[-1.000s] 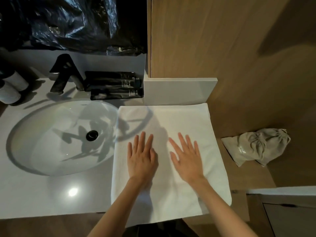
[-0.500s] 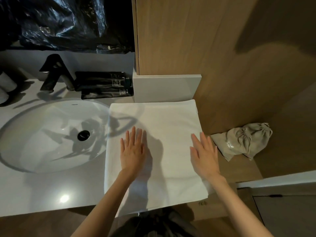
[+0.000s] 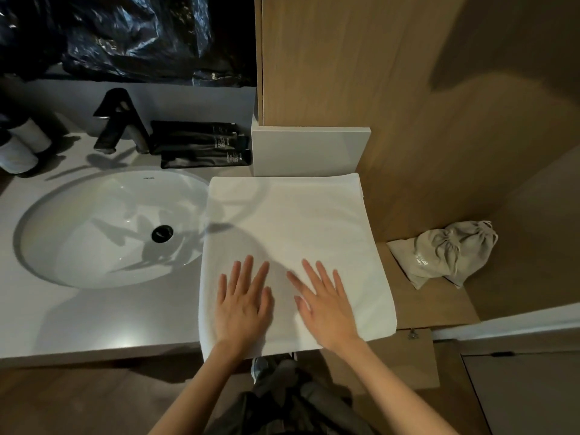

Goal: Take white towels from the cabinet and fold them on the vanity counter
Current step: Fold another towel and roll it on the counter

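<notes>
Head view: L hand (image 3: pixel 243 304) & R hand (image 3: pixel 324 304) flat, fingers straight, pressing white towel (image 3: pixel 292 227) on worktop (image 3: pixel 94 315) beside sink (image 3: pixel 103 227)

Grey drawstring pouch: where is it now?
Head view, right side: the grey drawstring pouch lies on the wooden shelf, right of the white towel, not touching.

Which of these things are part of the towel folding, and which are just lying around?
Part of the job: white towel, vanity counter, left hand, right hand (both flat on the towel).
Just lying about: sink, black faucet, black tubes, grey drawstring bag.
</notes>
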